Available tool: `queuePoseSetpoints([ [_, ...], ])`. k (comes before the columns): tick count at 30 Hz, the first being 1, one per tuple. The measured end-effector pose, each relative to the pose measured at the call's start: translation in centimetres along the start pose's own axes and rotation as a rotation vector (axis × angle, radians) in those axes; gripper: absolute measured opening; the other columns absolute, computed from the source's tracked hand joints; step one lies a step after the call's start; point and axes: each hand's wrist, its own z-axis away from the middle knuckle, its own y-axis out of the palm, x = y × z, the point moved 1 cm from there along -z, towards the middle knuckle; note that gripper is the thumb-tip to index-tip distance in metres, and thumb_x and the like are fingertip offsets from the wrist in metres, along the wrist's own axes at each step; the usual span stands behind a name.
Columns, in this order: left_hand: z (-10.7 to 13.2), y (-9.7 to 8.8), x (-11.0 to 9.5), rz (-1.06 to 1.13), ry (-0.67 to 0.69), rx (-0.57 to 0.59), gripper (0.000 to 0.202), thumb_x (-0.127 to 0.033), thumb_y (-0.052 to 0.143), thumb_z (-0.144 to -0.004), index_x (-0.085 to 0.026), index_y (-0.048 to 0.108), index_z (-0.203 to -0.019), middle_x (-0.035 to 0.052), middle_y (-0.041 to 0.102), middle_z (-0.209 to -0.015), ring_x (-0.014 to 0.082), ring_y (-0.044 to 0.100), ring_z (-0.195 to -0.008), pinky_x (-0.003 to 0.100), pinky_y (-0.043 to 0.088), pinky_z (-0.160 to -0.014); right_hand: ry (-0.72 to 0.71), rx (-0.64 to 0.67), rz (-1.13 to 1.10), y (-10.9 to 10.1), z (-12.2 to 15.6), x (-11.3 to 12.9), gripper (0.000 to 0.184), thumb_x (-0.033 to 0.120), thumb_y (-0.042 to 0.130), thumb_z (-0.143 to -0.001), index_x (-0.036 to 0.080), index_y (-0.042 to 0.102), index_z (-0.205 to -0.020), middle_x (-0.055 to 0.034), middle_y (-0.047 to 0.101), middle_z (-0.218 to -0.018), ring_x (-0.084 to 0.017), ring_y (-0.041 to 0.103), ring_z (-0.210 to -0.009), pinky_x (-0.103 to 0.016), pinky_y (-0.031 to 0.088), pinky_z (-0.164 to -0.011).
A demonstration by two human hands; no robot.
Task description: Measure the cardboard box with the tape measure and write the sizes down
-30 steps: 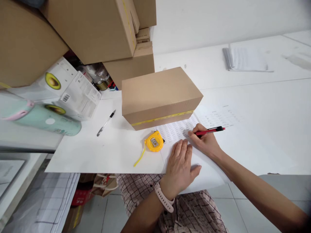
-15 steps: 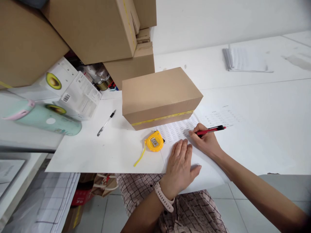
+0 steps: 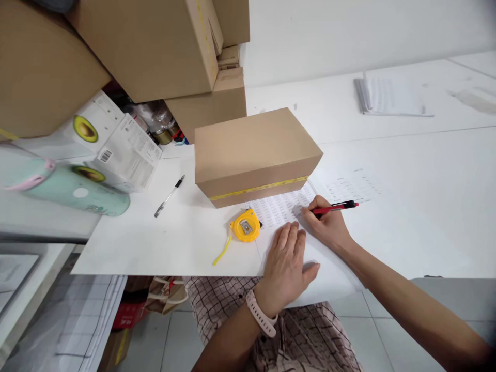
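Note:
My right hand [image 3: 327,222] is closed around a red and black pen [image 3: 336,207], its tip side down at a printed sheet of paper [image 3: 277,209]. Flat on the lower part of the paper lies my left hand [image 3: 289,258], fingers stretched out, with a pale watch band on the wrist. A yellow tape measure [image 3: 247,226] rests just left of the paper, its yellow strap trailing toward me. Behind it, a closed cardboard box [image 3: 258,155] with a yellow strip along its side covers the paper's far edge.
A clear pen with a black grip [image 3: 169,196] lies on the white table [image 3: 127,248]. To the left are a mint green bottle [image 3: 85,194], white avocado-printed boxes [image 3: 116,150] and large stacked cartons [image 3: 147,46]. A stack of papers [image 3: 395,93] sits at the back right.
Almost nothing differs. The pen in my right hand has tilted or shifted very slightly to the left; my left hand stays on the paper.

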Motion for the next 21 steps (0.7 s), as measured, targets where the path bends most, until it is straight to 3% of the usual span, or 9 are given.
queuePoseSetpoints([
  [3, -0.1, 0.0, 0.1, 0.004, 0.003, -0.013, 0.069, -0.047, 0.065, -0.096, -0.003, 0.049, -0.146, 0.0248, 0.045, -0.16, 0.0378, 0.04, -0.151, 0.054, 0.036, -0.125, -0.012, -0.109, 0.002, -0.5, -0.1, -0.3, 0.023, 0.035, 0.066, -0.089, 0.025, 0.051, -0.075, 0.0029, 0.052, -0.065, -0.015, 0.047, -0.06, -0.03, 0.039, -0.056],
  [6, -0.1, 0.0, 0.1, 0.028, 0.023, -0.078, 0.062, -0.043, 0.067, -0.094, -0.004, 0.054, -0.14, 0.0247, 0.051, -0.155, 0.0386, 0.046, -0.146, 0.054, 0.042, -0.121, -0.046, -0.145, 0.091, -2.1, 0.0, -0.6, 0.012, 0.038, 0.06, -0.095, 0.027, 0.061, -0.099, -0.0018, 0.068, -0.084, -0.019, 0.061, -0.07, -0.033, 0.048, -0.065],
  [10, 0.8, -0.7, 0.5, 0.157, 0.084, -0.4, 0.027, -0.022, 0.061, -0.097, -0.014, 0.064, -0.122, 0.0152, 0.07, -0.13, 0.029, 0.064, -0.125, 0.045, 0.056, -0.107, -0.228, -0.043, 0.504, -5.5, 0.4, -2.0, 0.03, 0.021, 0.051, -0.091, 0.027, 0.067, -0.116, -0.0099, 0.073, -0.115, -0.031, 0.066, -0.106, -0.044, 0.052, -0.083],
  [12, 1.6, -1.6, 1.2, 0.144, 0.067, -0.597, 0.023, -0.012, 0.058, -0.095, -0.019, 0.065, -0.116, 0.0112, 0.073, -0.12, 0.0251, 0.065, -0.118, 0.043, 0.056, -0.104, -0.262, 0.011, 0.672, -6.8, 0.9, -3.2, 0.042, 0.015, 0.048, -0.086, 0.027, 0.069, -0.12, -0.0123, 0.072, -0.12, -0.037, 0.063, -0.113, -0.049, 0.052, -0.084],
  [14, 2.2, -2.7, 2.5, 0.042, -0.037, -0.699, 0.026, -0.012, 0.061, -0.094, -0.02, 0.064, -0.119, 0.0136, 0.069, -0.127, 0.0284, 0.06, -0.126, 0.05, 0.051, -0.108, -0.249, 0.029, 0.735, -7.7, 1.4, -4.3, 0.048, 0.012, 0.045, -0.085, 0.026, 0.069, -0.124, -0.0141, 0.072, -0.122, -0.04, 0.062, -0.114, -0.053, 0.051, -0.085],
  [17, 2.3, -4.2, 5.0, -0.048, -0.272, -0.616, 0.045, -0.025, 0.07, -0.091, -0.019, 0.056, -0.133, 0.02, 0.056, -0.146, 0.0373, 0.05, -0.138, 0.062, 0.042, -0.112, -0.247, 0.015, 0.67, -8.0, 2.1, -4.5, 0.048, 0.014, 0.045, -0.088, 0.026, 0.069, -0.127, -0.0163, 0.071, -0.125, -0.044, 0.06, -0.117, -0.06, 0.047, -0.091],
  [21, 1.9, -5.3, 7.2, 0.072, -0.414, -0.4, 0.067, -0.023, 0.078, -0.082, -0.023, 0.047, -0.142, 0.0165, 0.061, -0.139, 0.0369, 0.054, -0.134, 0.061, 0.045, -0.111, -0.241, -0.06, 0.455, -6.9, 2.8, -1.5, 0.032, 0.029, 0.052, -0.094, 0.028, 0.073, -0.117, -0.0156, 0.072, -0.119, -0.042, 0.062, -0.113, -0.06, 0.048, -0.092],
])
